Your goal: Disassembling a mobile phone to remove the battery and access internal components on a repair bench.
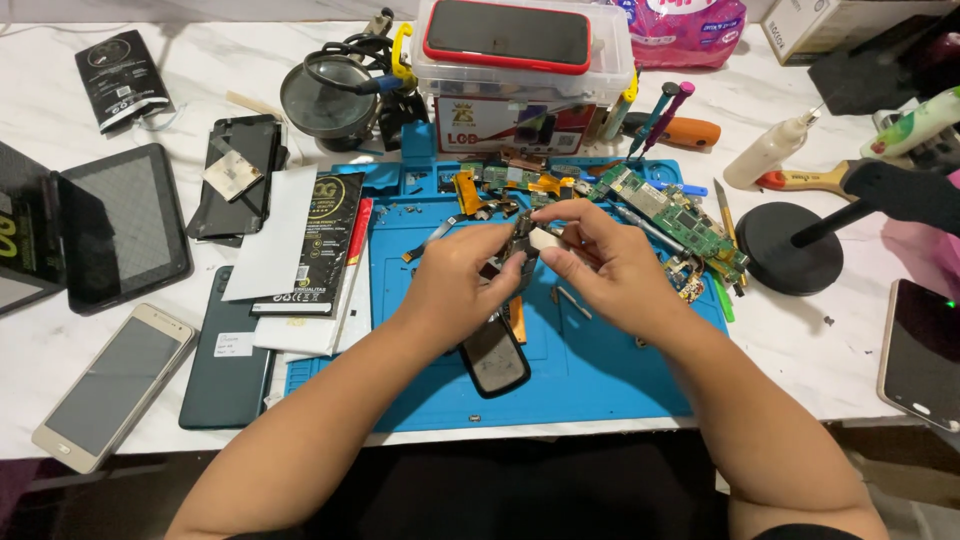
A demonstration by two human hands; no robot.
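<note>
Both my hands meet over the blue repair mat (600,370). My left hand (455,275) and my right hand (600,250) pinch a small dark phone part (522,243) between their fingertips, a pale piece showing at its top. Just below the hands a small black phone (493,360) lies on the mat, partly hidden by my left wrist. A green circuit board (680,215) lies to the right of my right hand.
Loose flex cables and boards (500,185) litter the mat's far edge. Left of the mat lie a gold phone (112,385), a dark phone (228,350), a tablet (125,222) and battery packs (325,245). A clear plastic box (520,70), screwdrivers (655,115) and a black round stand base (790,245) stand behind and right.
</note>
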